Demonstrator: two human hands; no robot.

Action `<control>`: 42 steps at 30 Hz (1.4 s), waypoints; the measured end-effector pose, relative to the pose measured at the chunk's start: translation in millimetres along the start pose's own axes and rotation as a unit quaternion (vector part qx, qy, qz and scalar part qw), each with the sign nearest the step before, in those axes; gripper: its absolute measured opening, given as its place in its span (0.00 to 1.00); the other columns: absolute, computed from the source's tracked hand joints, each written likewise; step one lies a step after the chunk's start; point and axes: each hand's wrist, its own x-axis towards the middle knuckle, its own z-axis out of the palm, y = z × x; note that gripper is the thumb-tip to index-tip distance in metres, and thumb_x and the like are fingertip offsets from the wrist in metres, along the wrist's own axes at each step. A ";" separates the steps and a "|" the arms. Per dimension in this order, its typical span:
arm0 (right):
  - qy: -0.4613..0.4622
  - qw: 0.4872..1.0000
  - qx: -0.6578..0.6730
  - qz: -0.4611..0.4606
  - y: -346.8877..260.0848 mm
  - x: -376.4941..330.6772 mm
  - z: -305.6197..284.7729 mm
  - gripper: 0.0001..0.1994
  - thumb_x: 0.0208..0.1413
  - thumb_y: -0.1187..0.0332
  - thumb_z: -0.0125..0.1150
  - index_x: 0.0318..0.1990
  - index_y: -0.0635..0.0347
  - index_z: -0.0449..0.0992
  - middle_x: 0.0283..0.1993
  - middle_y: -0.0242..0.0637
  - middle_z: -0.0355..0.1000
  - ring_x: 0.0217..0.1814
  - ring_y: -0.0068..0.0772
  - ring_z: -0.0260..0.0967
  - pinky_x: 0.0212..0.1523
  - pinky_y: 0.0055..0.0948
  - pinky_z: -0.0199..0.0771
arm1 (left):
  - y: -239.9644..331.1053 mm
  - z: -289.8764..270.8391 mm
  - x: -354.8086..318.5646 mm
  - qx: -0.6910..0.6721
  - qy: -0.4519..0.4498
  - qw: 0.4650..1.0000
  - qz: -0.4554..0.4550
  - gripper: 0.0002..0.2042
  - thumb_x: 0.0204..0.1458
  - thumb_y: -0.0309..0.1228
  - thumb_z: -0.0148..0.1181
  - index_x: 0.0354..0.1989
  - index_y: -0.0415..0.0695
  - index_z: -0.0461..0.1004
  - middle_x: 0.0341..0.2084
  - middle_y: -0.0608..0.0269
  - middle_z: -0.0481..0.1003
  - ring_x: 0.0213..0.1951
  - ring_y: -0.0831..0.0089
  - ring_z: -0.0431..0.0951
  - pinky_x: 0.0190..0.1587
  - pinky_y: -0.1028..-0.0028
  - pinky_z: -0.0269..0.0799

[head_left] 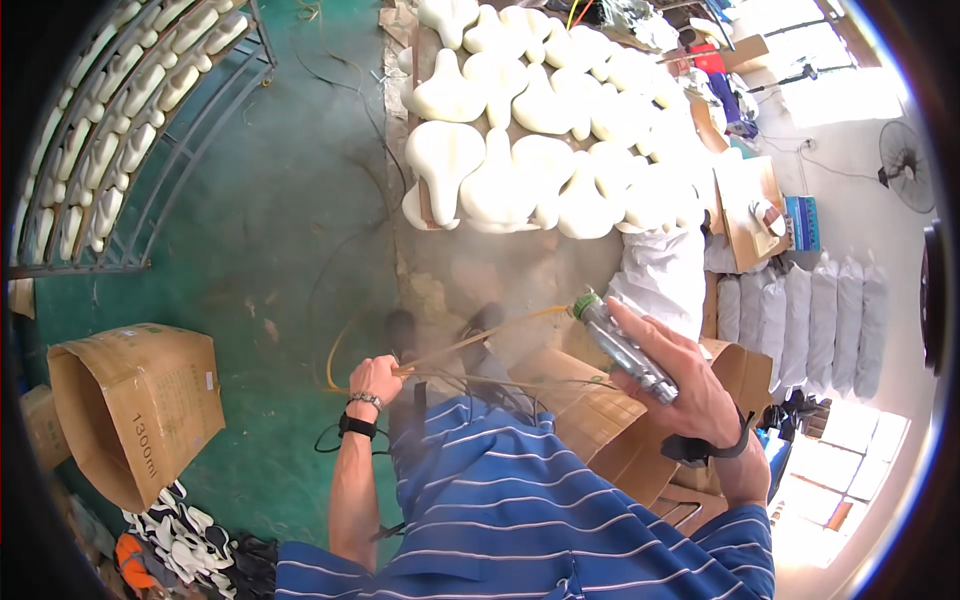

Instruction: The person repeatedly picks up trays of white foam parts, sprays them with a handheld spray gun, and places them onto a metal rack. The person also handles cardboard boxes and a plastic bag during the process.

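My right hand (690, 385) is closed around one metal spray gun (622, 345), fingers wrapped over its silvery barrel; the gun's green-capped end points up and away from me, just above my chest. My left hand (375, 378) is clenched on one thin yellowish hose (470, 342), which runs from that fist across to the gun's green end and loops down to the floor beside my wrist. I wear a dark band on each wrist, and my blue striped shirt (520, 510) fills the bottom of the view.

Below my right forearm stands one open cardboard box (600, 420); what is in it I cannot tell. To my left on the green floor (250, 230) lies a second cardboard box (135, 405), tipped on its side with its open mouth facing left and nothing visible inside. Near it, at the lower left, is a heap of black-and-white pieces (190, 535). Thin dark cables trail across the floor between me and the work ahead.

Farther off, a low bench (425, 200) carries cream-coloured saddle-shaped foam pieces (520, 150), packed edge to edge, roughly twenty, too crowded to count exactly. To their right stand six white filled sacks (800, 320) in a row. At far left, a curved metal rack (120, 120) holds rows of small pale pieces. A fan (905, 165) stands at far right.
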 end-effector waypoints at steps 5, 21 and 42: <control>-0.048 0.998 -0.028 0.006 11.1 4.1 4.1 0.41 0.42 0.82 0.60 0.70 0.58 0.61 0.43 0.48 0.73 0.43 0.55 0.72 0.45 0.43 0.73 | 22.6 -8.3 5.3 0.004 -0.021 1.000 0.022 0.10 0.46 0.40 0.68 0.33 0.48 0.83 0.31 0.50 0.82 0.38 0.50 0.82 0.42 0.57 0.76; 0.001 1.000 -0.014 0.000 6.5 7.7 -10.6 0.38 0.42 0.85 0.60 0.67 0.60 0.66 0.46 0.52 0.76 0.43 0.53 0.77 0.44 0.41 0.76 | 35.2 -21.3 4.0 0.021 -0.004 1.000 -0.014 0.11 0.44 0.33 0.63 0.36 0.49 0.83 0.33 0.47 0.81 0.40 0.48 0.82 0.43 0.56 0.77; 0.024 0.999 -0.035 -0.025 29.4 24.7 -23.3 0.38 0.42 0.82 0.64 0.67 0.57 0.67 0.43 0.46 0.77 0.39 0.51 0.75 0.40 0.39 0.75 | 59.5 -11.7 12.8 0.035 -0.031 0.999 0.002 0.11 0.43 0.31 0.63 0.37 0.47 0.83 0.33 0.47 0.82 0.40 0.48 0.81 0.44 0.57 0.77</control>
